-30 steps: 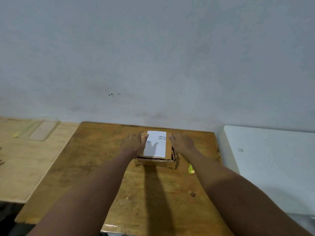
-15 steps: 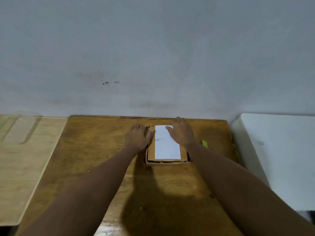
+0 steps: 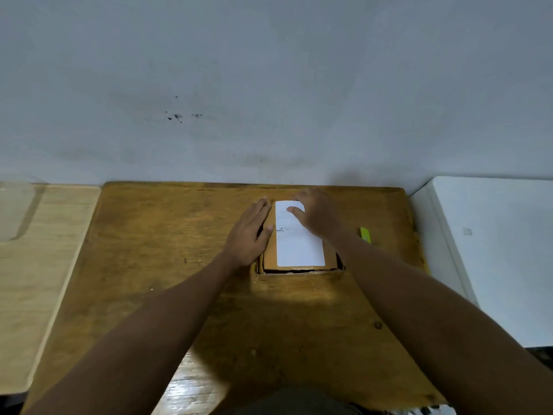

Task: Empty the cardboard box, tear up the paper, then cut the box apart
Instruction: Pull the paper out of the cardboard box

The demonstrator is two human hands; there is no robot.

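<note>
A small brown cardboard box [image 3: 270, 256] sits closed near the far middle of a dark wooden table [image 3: 167, 244]. A white label [image 3: 299, 247] with faint print covers most of its top. My left hand [image 3: 250, 232] lies flat against the box's left side, fingers pointing away from me. My right hand [image 3: 317, 217] rests on the far right part of the top, thumb on the label. Neither hand grips anything that I can see. A yellow-green tool [image 3: 365, 235] lies on the table just right of my right wrist.
A pale wooden board [image 3: 39, 265] adjoins the table on the left, with a clear container [image 3: 15, 214] at its far end. A white surface [image 3: 496, 253] stands to the right. A grey wall rises right behind the table.
My view has tilted down and closer. My right hand slid from the box's right side onto its top; the left hand stays at the left side.
</note>
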